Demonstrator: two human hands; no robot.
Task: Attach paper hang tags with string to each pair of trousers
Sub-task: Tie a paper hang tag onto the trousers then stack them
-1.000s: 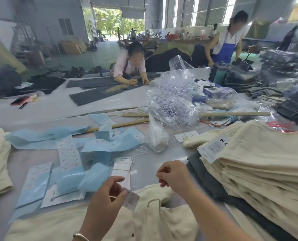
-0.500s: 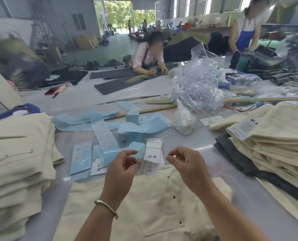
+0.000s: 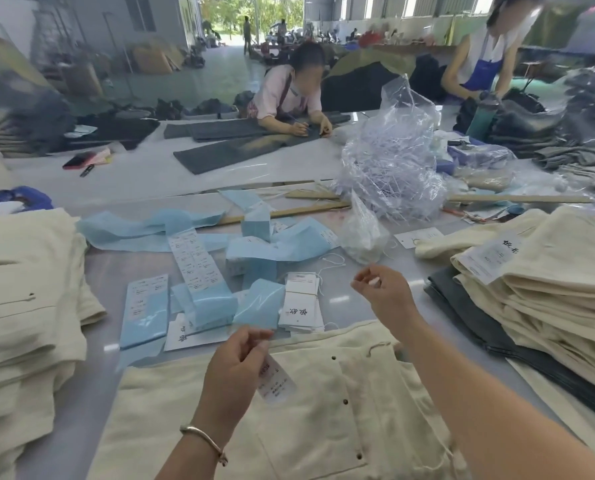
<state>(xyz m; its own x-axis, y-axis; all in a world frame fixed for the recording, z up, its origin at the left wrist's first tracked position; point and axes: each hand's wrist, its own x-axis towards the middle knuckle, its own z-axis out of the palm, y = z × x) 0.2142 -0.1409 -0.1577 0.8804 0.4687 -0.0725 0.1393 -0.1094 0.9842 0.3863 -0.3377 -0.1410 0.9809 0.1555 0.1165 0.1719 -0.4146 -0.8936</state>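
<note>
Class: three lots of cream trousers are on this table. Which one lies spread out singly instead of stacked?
The trousers nearest the camera, under both hands: one pair lying flat. The left stack and right stack are piles of folded pairs.

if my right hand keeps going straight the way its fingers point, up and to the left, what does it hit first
Most likely the loose white string on the table, then the clear plastic bag just beyond. The right hand is raised, so depth is unclear; it might pass above both.
</note>
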